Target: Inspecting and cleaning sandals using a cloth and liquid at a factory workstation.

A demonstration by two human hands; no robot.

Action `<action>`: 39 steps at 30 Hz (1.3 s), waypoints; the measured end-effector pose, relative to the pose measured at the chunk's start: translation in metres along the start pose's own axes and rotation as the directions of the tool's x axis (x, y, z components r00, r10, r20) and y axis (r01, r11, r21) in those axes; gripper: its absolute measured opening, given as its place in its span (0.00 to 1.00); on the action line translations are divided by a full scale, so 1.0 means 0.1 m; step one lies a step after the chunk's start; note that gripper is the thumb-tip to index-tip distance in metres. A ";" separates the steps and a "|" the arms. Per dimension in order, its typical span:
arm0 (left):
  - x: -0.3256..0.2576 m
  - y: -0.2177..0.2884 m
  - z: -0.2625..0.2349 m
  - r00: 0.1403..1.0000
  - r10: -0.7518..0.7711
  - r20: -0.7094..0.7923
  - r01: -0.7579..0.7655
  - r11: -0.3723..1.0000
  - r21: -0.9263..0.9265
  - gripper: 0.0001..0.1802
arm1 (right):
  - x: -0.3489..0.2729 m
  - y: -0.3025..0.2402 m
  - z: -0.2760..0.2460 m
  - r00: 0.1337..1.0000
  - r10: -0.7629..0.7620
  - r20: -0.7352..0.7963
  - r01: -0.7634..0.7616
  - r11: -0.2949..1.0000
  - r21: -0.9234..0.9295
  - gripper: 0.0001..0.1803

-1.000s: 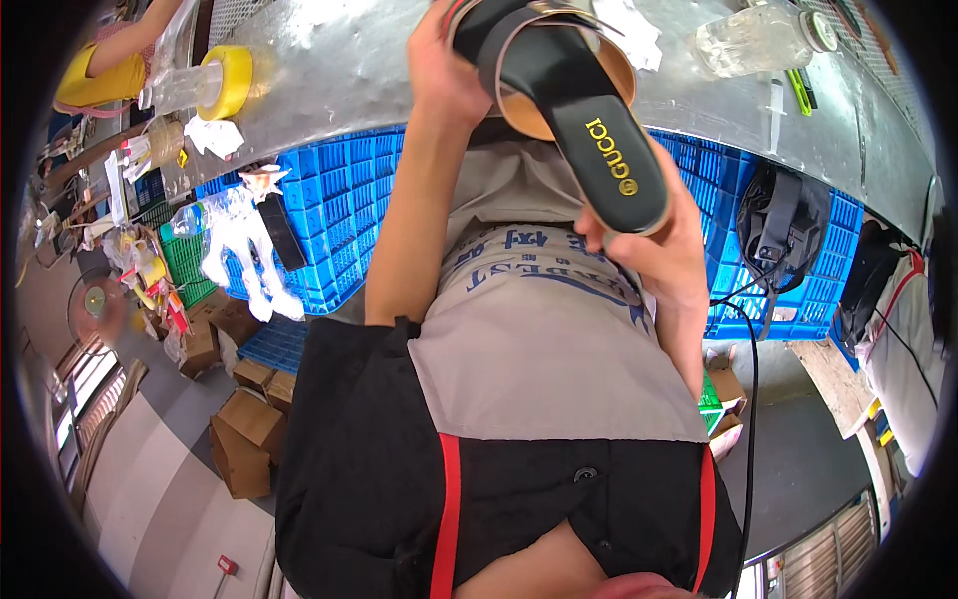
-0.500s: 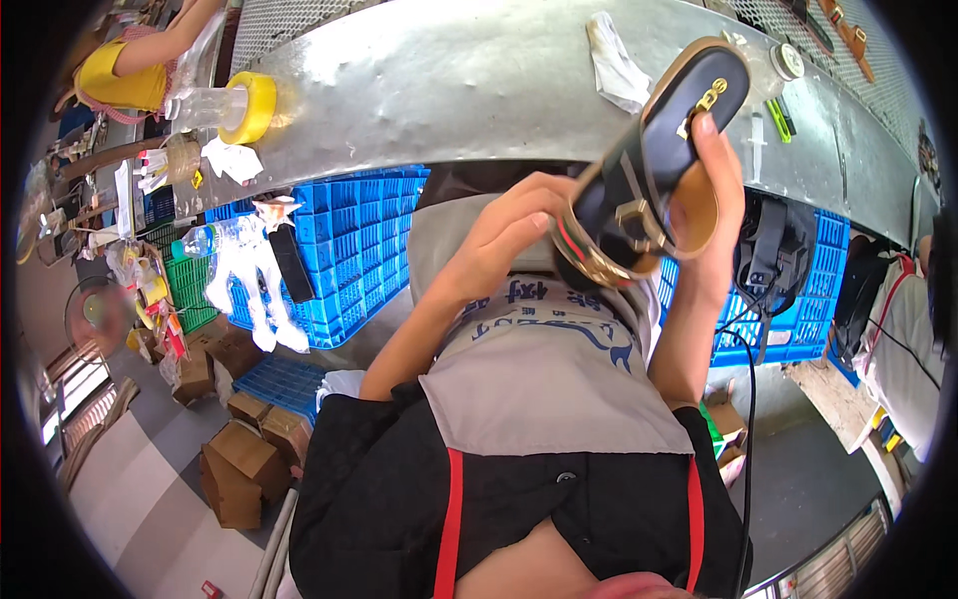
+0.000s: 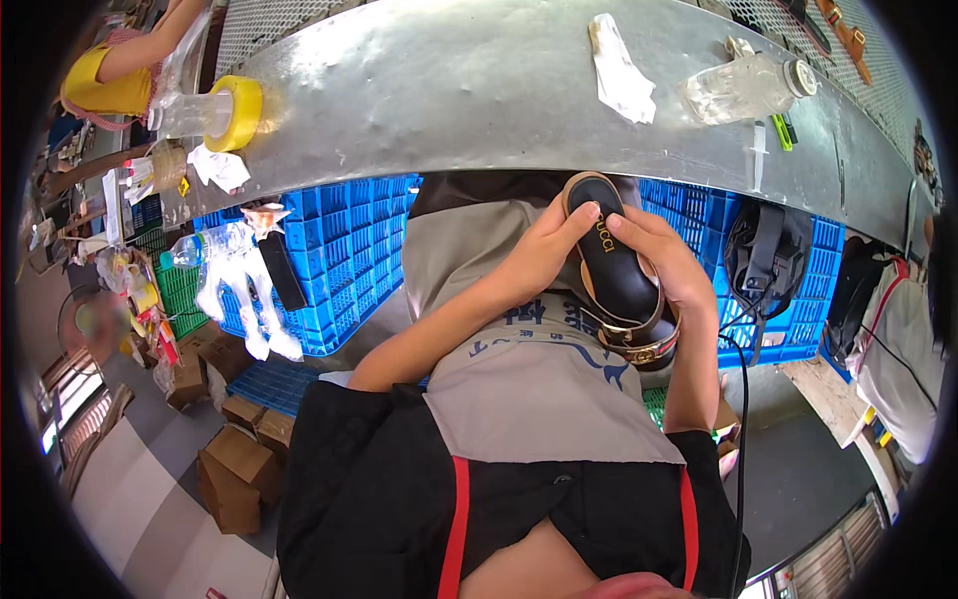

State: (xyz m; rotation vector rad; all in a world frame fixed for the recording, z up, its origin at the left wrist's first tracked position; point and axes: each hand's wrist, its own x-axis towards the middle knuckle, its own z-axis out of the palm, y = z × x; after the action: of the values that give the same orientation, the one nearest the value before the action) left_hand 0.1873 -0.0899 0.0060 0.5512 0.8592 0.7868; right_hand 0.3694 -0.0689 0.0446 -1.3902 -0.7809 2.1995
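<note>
The black sandal (image 3: 627,280) looks assembled, its strap (image 3: 641,351) fitted, though what work remains cannot be told, and sits above the apron (image 3: 554,404), short of the bench (image 3: 419,100), gripped at both edges by the left hand (image 3: 547,248) and right hand (image 3: 671,258), thumbs on top, forearms angled inward.

The sandal (image 3: 621,278) hides most fingers of your left hand (image 3: 547,245) and right hand (image 3: 669,255); past the left end of the table (image 3: 429,110), a co-worker (image 3: 105,85) is cropped.
</note>
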 end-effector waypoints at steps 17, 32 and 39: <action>0.13 -0.12 0.05 0.986 -0.159 -0.055 0.144 0.967 -0.210 0.27 | 0.09 -0.06 -0.14 0.991 0.130 0.025 -0.131 0.991 0.018 0.19; 0.09 0.11 0.31 0.973 -0.228 -0.035 0.190 0.879 -0.437 0.28 | 0.01 -0.11 -0.08 0.993 0.115 -0.023 -0.105 0.961 0.255 0.15; -0.04 0.31 -0.02 1.000 -0.018 -0.021 0.020 0.998 0.054 0.16 | -0.04 -0.03 -0.05 0.975 -0.024 0.222 -0.009 0.990 0.142 0.18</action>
State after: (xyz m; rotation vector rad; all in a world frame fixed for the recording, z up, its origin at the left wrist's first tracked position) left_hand 0.1723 -0.0743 0.0282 0.5829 0.9053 0.7547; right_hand 0.3757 -0.0675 0.0472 -1.0825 -0.6861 2.3831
